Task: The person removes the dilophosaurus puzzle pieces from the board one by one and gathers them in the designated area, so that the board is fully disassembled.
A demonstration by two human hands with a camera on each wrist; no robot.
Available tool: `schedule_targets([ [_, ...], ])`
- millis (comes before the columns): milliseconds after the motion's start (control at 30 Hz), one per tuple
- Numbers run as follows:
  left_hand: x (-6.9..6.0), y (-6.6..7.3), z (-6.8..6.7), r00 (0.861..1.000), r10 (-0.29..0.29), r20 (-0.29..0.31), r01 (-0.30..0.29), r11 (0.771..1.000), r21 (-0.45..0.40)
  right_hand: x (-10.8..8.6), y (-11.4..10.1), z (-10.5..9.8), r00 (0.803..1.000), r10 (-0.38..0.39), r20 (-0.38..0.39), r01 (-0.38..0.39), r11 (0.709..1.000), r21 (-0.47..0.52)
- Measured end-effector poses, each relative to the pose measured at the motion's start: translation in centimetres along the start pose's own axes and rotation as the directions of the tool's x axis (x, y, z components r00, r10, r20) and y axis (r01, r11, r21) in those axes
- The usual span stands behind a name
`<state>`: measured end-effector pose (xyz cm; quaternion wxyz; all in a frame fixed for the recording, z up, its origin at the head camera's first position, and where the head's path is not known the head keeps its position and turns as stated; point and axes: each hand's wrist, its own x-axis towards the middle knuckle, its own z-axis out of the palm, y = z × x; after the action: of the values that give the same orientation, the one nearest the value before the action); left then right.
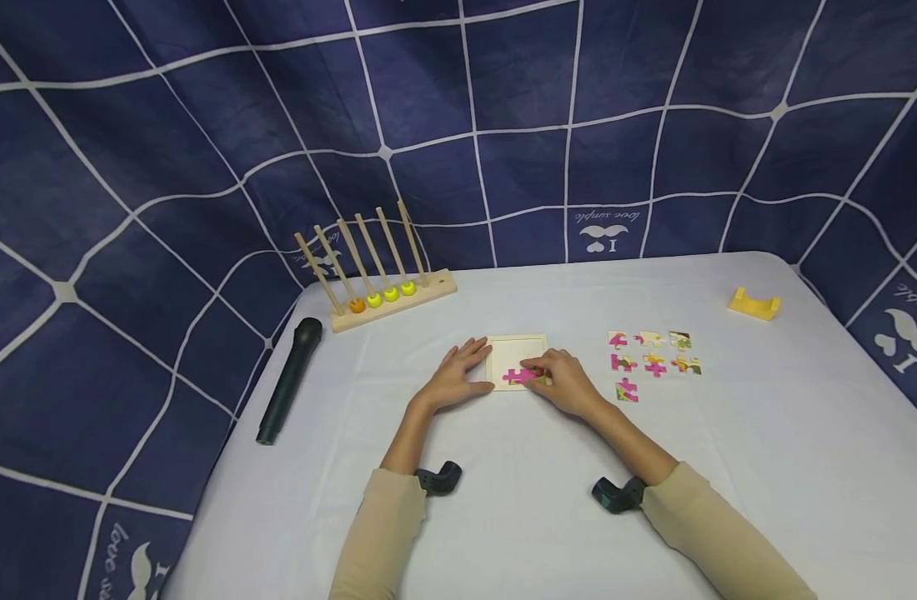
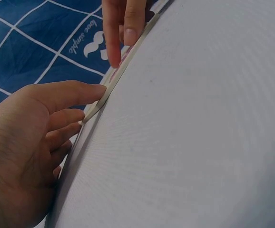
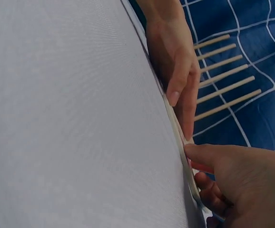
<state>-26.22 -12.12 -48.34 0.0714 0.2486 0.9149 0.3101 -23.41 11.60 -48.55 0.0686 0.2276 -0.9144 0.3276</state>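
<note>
A shallow square wooden puzzle tray (image 1: pixel 507 343) lies on the white table, with pink jigsaw pieces (image 1: pixel 513 377) along its near side. At the tray's left edge, my left hand (image 1: pixel 453 377) rests with fingers and thumb extended, steadying the rim. My right hand (image 1: pixel 567 382) is over the near right corner; its curled thumb and fingers pinch a pink puzzle piece (image 1: pixel 528 375) at the tray floor, partly hidden under them. In the right wrist view, the thumb of my right hand (image 3: pixel 251 183) lies at the tray rim (image 3: pixel 179 135).
Several loose puzzle pieces (image 1: pixel 654 364) lie in rows to the right. A wooden peg stand (image 1: pixel 436 287) with orange and yellow beads stands at the back left. Beside it is a dark tube-like object (image 1: pixel 289 383). A yellow notched block (image 1: pixel 754 305) sits at the far right.
</note>
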Motion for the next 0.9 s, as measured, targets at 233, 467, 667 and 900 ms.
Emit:
schedule_targets([
  [233, 0.12, 0.02, 0.03, 1.000, -0.004, 0.001, 0.004, 1.000, 0.001, 0.01, 0.18, 0.06, 1.000, 0.002, -0.002, -0.002, 0.999, 0.033],
  [467, 0.03, -0.03, 0.07, 1.000, -0.008, 0.001, 0.008, 1.000, 0.004, -0.04, 0.17, 0.14, 0.999, -0.019, -0.044, 0.023, 0.995, 0.099],
  [667, 0.04, -0.12, 0.15, 1.000, -0.008, 0.006, 0.008, 1.000, 0.001, -0.08, 0.35, 0.34, 0.997, -0.030, -0.065, 0.040, 0.985, 0.169],
  [900, 0.17, -0.28, 0.23, 1.000, -0.003, -0.001, 0.003, 1.000, 0.002, -0.05, 0.59, 0.50, 0.997, -0.024, -0.078, 0.038, 0.982, 0.186],
])
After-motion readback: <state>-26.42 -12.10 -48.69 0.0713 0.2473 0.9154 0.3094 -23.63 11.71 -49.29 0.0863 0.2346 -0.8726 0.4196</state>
